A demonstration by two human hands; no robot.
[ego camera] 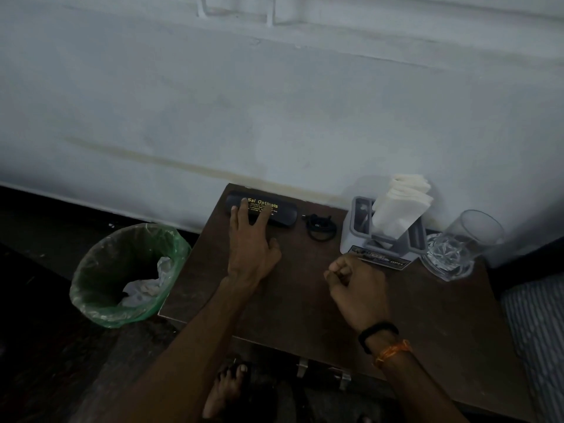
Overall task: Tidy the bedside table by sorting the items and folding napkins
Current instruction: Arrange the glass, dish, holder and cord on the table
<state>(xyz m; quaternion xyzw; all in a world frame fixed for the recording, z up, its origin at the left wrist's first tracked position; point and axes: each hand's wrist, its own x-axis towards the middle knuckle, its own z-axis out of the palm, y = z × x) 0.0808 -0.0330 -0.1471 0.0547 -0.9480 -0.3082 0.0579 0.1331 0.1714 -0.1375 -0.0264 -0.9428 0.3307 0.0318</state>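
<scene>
A black spectacle case (283,213) with gold lettering lies at the back left of the dark wooden bedside table (293,300). My left hand (251,242) reaches over it, straight fingers touching its top. My right hand (355,285) hovers over the table's middle with fingers curled, holding nothing I can see. White folded napkins (399,206) stand upright in a grey holder (381,239) at the back right. A black hair band and small clip (320,227) lie between case and holder.
A clear faceted glass (457,245) stands at the table's right edge next to the holder. A bin with a green liner (128,273) holding crumpled white paper sits on the floor to the left. The white wall is right behind. A striped mattress edge (537,331) is at right.
</scene>
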